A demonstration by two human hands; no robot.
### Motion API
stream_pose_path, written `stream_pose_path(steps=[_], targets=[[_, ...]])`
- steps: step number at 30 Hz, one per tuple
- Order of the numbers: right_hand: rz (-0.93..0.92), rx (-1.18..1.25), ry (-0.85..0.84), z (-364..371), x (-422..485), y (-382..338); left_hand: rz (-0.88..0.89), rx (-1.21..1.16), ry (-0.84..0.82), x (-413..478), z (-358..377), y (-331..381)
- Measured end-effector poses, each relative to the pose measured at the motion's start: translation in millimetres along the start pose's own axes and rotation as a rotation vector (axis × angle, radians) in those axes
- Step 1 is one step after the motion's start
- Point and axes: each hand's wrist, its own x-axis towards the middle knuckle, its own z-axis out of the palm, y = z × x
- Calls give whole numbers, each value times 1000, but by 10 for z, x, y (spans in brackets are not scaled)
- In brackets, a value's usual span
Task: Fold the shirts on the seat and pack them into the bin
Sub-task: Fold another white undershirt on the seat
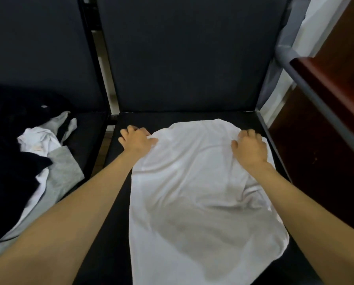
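On the dark seat (pixel 110 254) a white shirt (pixel 192 192) lies spread; the left hand (pixel 138 139) grips its ten o'clock corner, the right hand (pixel 251 148) its two o'clock corner.

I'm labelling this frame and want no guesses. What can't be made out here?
Bin: not in the head view at all.
White shirt: near hem cut off by the bottom edge.
Left hand and right hand: fingertips curl under, so pinching or only pressing the shirt is unclear.
Pile of clothes at left: cut by the left edge; dark pieces merge, count unclear.
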Motion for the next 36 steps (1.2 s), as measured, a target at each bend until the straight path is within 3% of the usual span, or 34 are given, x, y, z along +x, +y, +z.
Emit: stream_pose_path(steps=[4, 8, 12, 14, 18, 21, 23, 27, 29, 32, 36], targets=[[-72, -8, 53, 4, -30, 53, 221, -344, 87, -185, 15, -28], [-113, 292, 145, -206, -131, 58, 373, -549, 204, -419, -90, -162], [123, 791, -207, -503, -7, 11, 451, -514, 315, -291, -298, -207], [139, 793, -245, -584, 131, -6, 444, -424, 353, -164, -365, -180], [60, 590, 62, -580, 380, -183, 447, -250, 399, 125, -445, -83], [62, 387, 287, -461, 439, -271, 257, -3, 417, 92, -280, 18], [31, 294, 349, -356, 393, -287, 240, 76, 380, -108, -78, 84], [-207, 230, 165, -123, 116, -295, 379, 81, 87, -504, 328, 89], [-202, 209, -15, -59, -38, -251, 370, 98, -34, -571, 456, 26], [-237, 27, -221, -103, -240, -219, 411, 226, -89, -522, 449, -132], [-266, 138, -360, -247, -367, -219, 424, 218, -167, -342, 208, -360]])
